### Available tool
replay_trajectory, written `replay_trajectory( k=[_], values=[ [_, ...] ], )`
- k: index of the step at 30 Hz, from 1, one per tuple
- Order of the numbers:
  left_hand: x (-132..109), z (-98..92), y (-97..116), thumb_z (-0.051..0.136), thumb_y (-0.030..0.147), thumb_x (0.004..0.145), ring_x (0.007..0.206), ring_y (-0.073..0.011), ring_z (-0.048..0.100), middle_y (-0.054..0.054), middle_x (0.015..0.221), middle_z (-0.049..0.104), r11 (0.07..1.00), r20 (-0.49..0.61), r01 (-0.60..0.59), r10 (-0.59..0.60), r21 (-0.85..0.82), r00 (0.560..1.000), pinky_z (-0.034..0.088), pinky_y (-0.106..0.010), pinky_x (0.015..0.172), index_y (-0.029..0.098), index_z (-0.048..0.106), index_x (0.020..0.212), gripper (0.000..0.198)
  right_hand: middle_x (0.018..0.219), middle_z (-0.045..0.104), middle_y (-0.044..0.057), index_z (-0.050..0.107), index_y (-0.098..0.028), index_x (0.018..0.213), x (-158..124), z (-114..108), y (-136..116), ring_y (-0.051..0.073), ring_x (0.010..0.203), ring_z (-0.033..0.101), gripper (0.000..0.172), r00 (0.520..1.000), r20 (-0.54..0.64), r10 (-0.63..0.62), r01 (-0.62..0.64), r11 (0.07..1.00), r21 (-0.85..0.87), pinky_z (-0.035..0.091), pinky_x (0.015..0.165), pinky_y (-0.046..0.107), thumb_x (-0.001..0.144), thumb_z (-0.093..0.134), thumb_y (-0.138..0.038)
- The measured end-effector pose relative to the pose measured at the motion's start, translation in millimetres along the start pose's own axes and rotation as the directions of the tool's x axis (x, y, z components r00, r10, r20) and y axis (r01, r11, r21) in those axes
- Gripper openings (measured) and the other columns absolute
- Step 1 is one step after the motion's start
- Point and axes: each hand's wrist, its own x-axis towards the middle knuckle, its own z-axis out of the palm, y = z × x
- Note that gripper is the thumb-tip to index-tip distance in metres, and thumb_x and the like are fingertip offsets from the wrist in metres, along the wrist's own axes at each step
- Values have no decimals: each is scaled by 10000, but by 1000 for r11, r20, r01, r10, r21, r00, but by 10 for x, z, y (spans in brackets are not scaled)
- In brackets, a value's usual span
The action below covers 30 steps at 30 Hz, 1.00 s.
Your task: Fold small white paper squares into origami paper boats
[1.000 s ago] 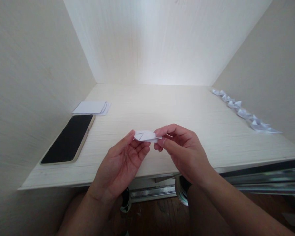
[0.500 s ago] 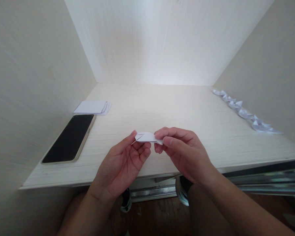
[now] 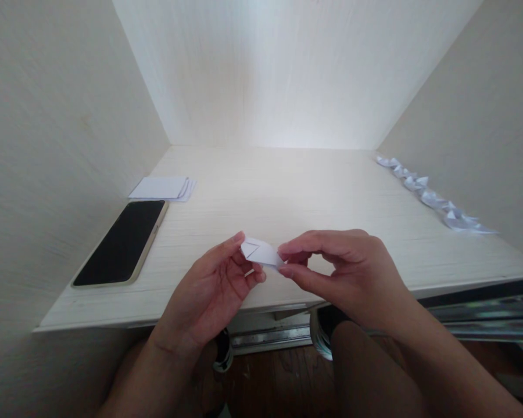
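A small folded piece of white paper (image 3: pixel 264 253) is held between my two hands above the front part of the table. My left hand (image 3: pixel 215 284) pinches its left end with thumb and fingers, palm turned up. At the paper's right end, the thumb and index finger of my right hand (image 3: pixel 344 264) close on the tip. A crease or flap edge shows as a dark line near the left end. The paper's underside is hidden.
To the left lies a phone (image 3: pixel 121 244) with a dark screen, and behind it a stack of white paper sheets (image 3: pixel 159 188). Several folded white paper pieces (image 3: pixel 433 200) form a row along the right wall. The table's front edge (image 3: pixel 108 326) runs below my hands.
My right hand has shifted its grip to the paper's right tip and its wrist has moved right. The paper has tilted, with its right end lower and more of its face showing.
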Motion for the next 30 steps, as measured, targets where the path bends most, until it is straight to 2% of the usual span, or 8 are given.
replay_trajectory(
  k=[5, 12, 16, 23, 30],
  values=[
    [-15, -3, -35, 635, 193, 967, 734, -170, 713, -88, 806, 766, 995, 38, -82, 80, 63, 996, 627, -287, 697, 80, 750, 822, 218, 845, 789, -5, 793, -288, 1062, -42, -13, 22, 154, 677, 694, 167, 984, 102, -149, 172, 946, -273, 534, 633, 277, 910, 762, -224],
    [-14, 27, -83, 699, 227, 930, 723, -169, 714, -73, 792, 764, 982, 89, -164, 155, 99, 984, 624, -275, 701, 92, 756, 799, 197, 969, 788, 56, 723, -261, 1194, -86, 13, 51, 194, 785, 713, 253, 965, 171, -201, 256, 867, -426, 549, 694, 305, 952, 670, -210],
    [-11, 28, -103, 694, 242, 940, 685, -155, 696, -67, 766, 751, 972, 110, -197, 184, 126, 977, 608, -258, 685, 103, 742, 790, 210, 926, 768, 40, 717, -250, 1169, -77, 27, 17, 175, 751, 693, 252, 970, 171, -171, 228, 884, -409, 544, 676, 294, 936, 665, -171],
    [-11, 32, -92, 692, 278, 948, 606, -134, 650, -51, 710, 716, 966, 128, -209, 191, 151, 973, 569, -222, 559, 110, 704, 761, 252, 885, 770, -8, 751, -295, 1133, -43, 51, -8, 152, 718, 676, 273, 984, 142, -103, 140, 949, -282, 543, 676, 282, 912, 692, -145],
    [-17, 32, -90, 677, 268, 959, 586, -129, 660, -45, 683, 709, 969, 126, -206, 190, 136, 974, 577, -210, 557, 110, 701, 757, 258, 882, 768, -16, 748, -293, 1137, -47, 59, -15, 146, 724, 676, 284, 985, 140, -99, 135, 951, -277, 552, 688, 281, 902, 705, -140]
  ],
)
